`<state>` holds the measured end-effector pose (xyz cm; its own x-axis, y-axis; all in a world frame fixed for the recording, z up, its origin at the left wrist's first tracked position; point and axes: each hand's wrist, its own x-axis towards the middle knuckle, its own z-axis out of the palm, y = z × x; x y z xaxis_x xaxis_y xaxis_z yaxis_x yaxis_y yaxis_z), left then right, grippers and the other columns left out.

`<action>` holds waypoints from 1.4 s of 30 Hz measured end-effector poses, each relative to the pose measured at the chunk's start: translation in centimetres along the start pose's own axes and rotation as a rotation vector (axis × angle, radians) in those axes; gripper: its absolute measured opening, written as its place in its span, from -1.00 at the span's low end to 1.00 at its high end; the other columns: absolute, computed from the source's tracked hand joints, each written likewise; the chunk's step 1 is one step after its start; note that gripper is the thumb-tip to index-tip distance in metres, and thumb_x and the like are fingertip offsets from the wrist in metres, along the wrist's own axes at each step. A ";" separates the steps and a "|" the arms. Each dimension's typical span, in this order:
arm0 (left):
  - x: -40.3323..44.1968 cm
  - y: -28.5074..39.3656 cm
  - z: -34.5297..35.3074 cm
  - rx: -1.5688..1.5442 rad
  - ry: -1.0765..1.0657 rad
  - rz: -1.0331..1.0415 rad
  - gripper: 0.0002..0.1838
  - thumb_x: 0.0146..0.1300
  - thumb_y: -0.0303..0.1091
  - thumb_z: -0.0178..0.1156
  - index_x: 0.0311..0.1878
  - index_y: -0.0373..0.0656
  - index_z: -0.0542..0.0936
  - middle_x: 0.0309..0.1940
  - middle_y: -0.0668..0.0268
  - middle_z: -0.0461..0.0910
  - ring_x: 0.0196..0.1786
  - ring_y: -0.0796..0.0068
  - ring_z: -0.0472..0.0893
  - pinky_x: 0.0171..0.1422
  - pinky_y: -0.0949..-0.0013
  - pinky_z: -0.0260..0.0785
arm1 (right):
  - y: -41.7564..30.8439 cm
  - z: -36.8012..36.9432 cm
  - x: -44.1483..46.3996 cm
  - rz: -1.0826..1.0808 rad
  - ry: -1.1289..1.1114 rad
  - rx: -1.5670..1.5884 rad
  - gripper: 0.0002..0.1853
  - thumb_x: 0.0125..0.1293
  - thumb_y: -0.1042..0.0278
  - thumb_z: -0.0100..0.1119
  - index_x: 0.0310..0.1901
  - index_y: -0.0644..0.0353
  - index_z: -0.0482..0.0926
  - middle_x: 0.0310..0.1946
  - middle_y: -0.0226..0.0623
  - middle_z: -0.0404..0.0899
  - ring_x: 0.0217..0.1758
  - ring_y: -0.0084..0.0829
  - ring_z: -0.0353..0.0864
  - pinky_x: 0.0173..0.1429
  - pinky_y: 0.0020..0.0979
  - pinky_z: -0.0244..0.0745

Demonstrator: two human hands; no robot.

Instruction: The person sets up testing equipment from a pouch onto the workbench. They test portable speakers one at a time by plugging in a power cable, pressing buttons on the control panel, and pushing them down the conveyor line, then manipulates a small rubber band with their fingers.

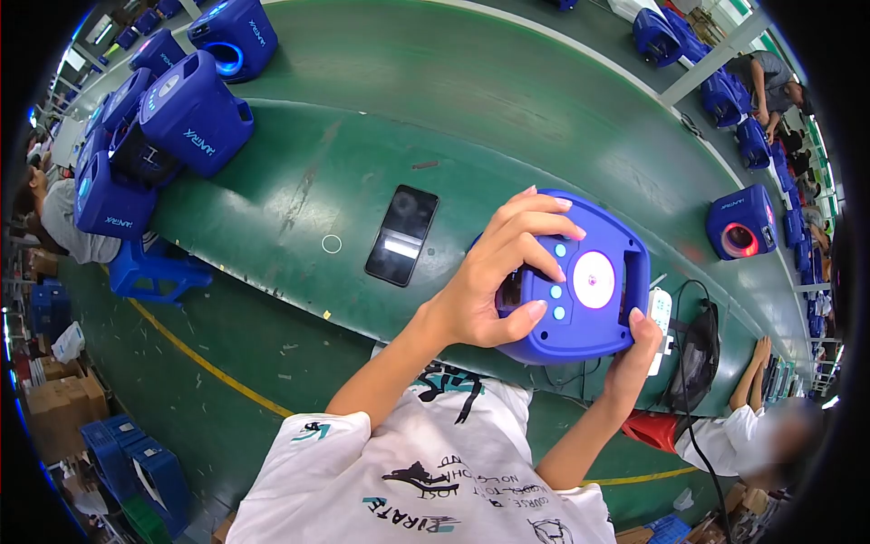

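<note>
A blue portable speaker (580, 335) is in front of me at the bench's near edge, its top face towards me. That face has a round white lit disc (594, 280), a column of small lit buttons (556, 292) and a handle slot on the right. My left hand (503, 272) grips the speaker's left side, fingers curled over the top beside the buttons and thumb near the lowest ones. On the right, my right hand (634, 354) holds the handle end; its thumb shows at the slot and its other fingers are hidden.
A black phone (402, 236) and a white ring (332, 244) lie on the green bench (281, 208). Several blue speakers (195, 113) crowd the left end; another speaker (741, 222) glows red at right. A white power strip (660, 326) and black mesh bag (696, 358) lie right. Co-workers sit nearby.
</note>
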<state>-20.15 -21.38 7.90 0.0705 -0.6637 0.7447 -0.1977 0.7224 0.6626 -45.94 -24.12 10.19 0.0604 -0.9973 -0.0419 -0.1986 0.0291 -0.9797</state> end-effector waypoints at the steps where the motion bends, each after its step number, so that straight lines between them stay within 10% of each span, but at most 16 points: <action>1: 0.1 0.1 -0.1 -0.009 -0.001 -0.005 -0.71 0.11 -0.22 0.27 -0.12 -0.11 0.58 0.28 0.06 0.62 0.52 -0.11 0.43 0.71 -0.35 -0.01 | 0.0 0.0 0.0 0.005 0.000 -0.002 -0.29 0.36 -0.11 0.18 0.15 0.54 0.66 -0.11 -0.17 0.75 -0.19 -0.51 0.54 -0.03 -0.44 0.38; 10: 0.1 -0.2 -0.1 0.056 0.000 0.036 -0.59 0.23 -0.07 0.20 0.01 -0.16 0.62 0.40 -0.12 0.53 0.61 -0.24 0.31 0.69 -0.26 0.02 | 0.1 -0.1 0.0 0.009 0.015 0.002 -0.31 0.39 -0.12 0.16 0.11 0.53 0.67 -0.19 -0.26 0.71 -0.17 -0.51 0.52 -0.02 -0.43 0.34; 17: -3.2 5.1 1.4 0.099 0.121 -0.545 0.17 0.34 -0.11 0.41 0.69 -0.42 -0.18 0.58 -0.33 0.13 0.67 -0.22 0.18 0.75 -0.05 0.03 | 1.3 -0.5 0.8 0.053 0.081 0.187 -0.46 0.60 -0.03 0.07 0.09 0.41 0.72 -0.15 -0.28 0.76 -0.12 -0.51 0.65 0.04 -0.43 0.47; 21: -3.9 7.2 2.9 -0.084 0.141 -0.676 0.28 0.35 -0.04 0.45 0.70 -0.43 -0.30 0.57 -0.29 0.19 0.58 -0.04 0.40 0.65 0.08 0.26 | 5.6 -2.8 2.9 -0.034 -0.039 0.131 -0.62 0.64 0.19 0.15 0.06 0.41 0.75 -0.20 -0.28 0.79 -0.19 -0.54 0.68 -0.03 -0.48 0.51; 33: -3.3 7.5 1.5 -0.177 0.087 -0.951 -0.03 0.44 0.09 0.36 0.54 -0.43 0.10 0.23 -0.22 0.60 0.26 0.00 0.68 0.40 0.08 0.49 | 11.4 -6.4 5.4 -0.103 -0.200 -0.274 -0.48 0.58 0.25 0.26 0.41 0.40 0.50 0.32 -0.18 0.62 0.31 -0.39 0.59 0.41 -0.33 0.49; 39: -3.2 8.0 0.2 0.120 -0.046 -1.051 -0.14 0.43 0.16 0.29 0.43 -0.43 0.28 0.18 -0.16 0.64 0.18 0.04 0.70 0.34 0.06 0.49 | 5.4 -2.0 4.7 -0.366 -0.277 -0.276 -0.78 0.66 0.29 0.10 -0.07 0.30 0.55 -0.31 -0.44 0.53 -0.26 -0.56 0.48 -0.15 -0.37 0.45; 42: -5.9 6.1 -1.6 0.008 0.180 -0.873 -0.14 0.39 0.31 0.22 0.28 -0.43 0.40 -0.12 -0.23 0.74 0.03 -0.31 0.73 0.21 0.00 0.54 | 5.4 -6.6 7.6 0.031 -0.034 0.026 -0.78 0.63 0.30 0.11 -0.21 0.23 0.50 -0.47 -0.56 0.37 -0.39 -0.62 0.27 -0.31 -0.36 0.26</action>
<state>-20.23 -12.75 7.72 0.3514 -0.9359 -0.0239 -0.0088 -0.0288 0.9995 -52.96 -32.01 5.91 0.0884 -0.9930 -0.0783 -0.1753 0.0618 -0.9826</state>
